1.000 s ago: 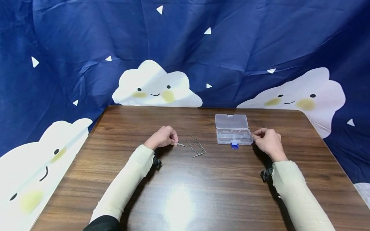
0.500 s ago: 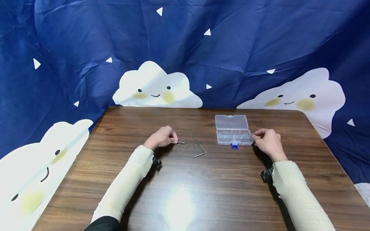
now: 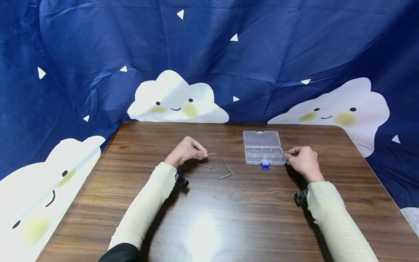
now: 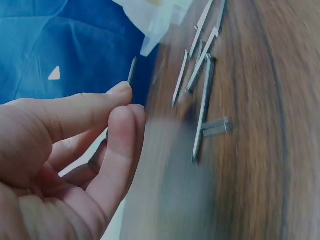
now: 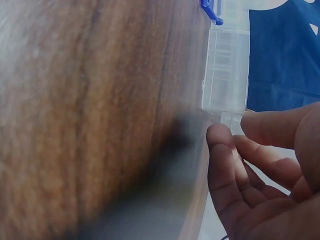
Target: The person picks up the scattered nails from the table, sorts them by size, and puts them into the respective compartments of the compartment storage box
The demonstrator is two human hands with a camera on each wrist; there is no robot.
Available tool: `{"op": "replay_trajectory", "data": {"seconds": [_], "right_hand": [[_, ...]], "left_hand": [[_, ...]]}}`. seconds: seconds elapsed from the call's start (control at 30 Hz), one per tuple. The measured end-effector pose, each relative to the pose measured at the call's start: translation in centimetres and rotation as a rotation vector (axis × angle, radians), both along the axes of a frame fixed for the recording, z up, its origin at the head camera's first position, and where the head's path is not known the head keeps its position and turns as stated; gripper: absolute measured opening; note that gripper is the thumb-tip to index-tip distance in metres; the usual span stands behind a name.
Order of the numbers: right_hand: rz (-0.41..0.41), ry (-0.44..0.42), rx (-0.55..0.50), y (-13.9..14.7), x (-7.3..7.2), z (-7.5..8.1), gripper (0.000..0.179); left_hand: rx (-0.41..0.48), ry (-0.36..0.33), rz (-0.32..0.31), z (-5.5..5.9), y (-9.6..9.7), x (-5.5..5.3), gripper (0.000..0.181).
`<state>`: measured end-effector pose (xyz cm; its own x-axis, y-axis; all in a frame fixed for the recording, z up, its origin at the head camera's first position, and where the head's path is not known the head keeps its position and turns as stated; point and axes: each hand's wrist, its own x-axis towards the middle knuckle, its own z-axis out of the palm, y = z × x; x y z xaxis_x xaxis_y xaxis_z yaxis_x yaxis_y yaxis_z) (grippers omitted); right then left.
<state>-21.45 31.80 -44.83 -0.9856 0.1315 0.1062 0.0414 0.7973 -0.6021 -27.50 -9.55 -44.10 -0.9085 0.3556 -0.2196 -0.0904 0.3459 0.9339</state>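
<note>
My left hand pinches a thin nail between thumb and fingertips, its free end pointing towards the tabletop's right edge. I cannot tell whether that nail meets the nearest of the loose nails, which lie scattered, some crossing, nearer the tabletop's far edge than its near side. Further towards the right edge, also nearer the far edge, sits a clear compartment box. Its lid is swung open towards the far edge, and its blue latch faces my side. My right hand is at the box's right end, fingers narrow, thumb and forefinger pinching the clear plastic there. Beyond the far edge hangs a blue backdrop printed with smiling white clouds.
</note>
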Motion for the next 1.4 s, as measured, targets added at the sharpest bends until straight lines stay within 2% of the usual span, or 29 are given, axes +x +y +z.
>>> {"op": "replay_trajectory", "data": {"seconds": [0.2, 0.37, 0.63, 0.83, 1.13, 1.4], "right_hand": [[-0.003, 0.004, 0.005, 0.0, 0.1, 0.2, 0.021], [-0.009, -0.017, -0.001, 0.0, 0.0, 0.2, 0.021], [-0.032, 0.022, -0.023, -0.3, 0.1, -0.1, 0.019], [-0.058, 0.019, -0.048, -0.4, 0.2, -0.1, 0.019], [-0.061, 0.023, -0.064, -0.5, 0.3, 0.0, 0.018], [-0.059, 0.020, -0.062, -0.4, 0.2, 0.1, 0.018]], "left_hand": [[0.110, -0.070, 0.036, 0.4, 1.2, -0.2, 0.011], [0.136, -0.103, 0.046, 0.7, 2.3, -0.3, 0.011], [0.149, -0.092, 0.028, 0.7, 4.1, -0.2, 0.007], [0.158, -0.106, 0.011, 0.7, 5.8, 0.0, 0.009], [0.204, -0.091, 0.000, 0.8, 8.6, 0.1, 0.016], [0.236, -0.097, 0.009, 0.5, 10.9, 0.1, 0.010]]}}
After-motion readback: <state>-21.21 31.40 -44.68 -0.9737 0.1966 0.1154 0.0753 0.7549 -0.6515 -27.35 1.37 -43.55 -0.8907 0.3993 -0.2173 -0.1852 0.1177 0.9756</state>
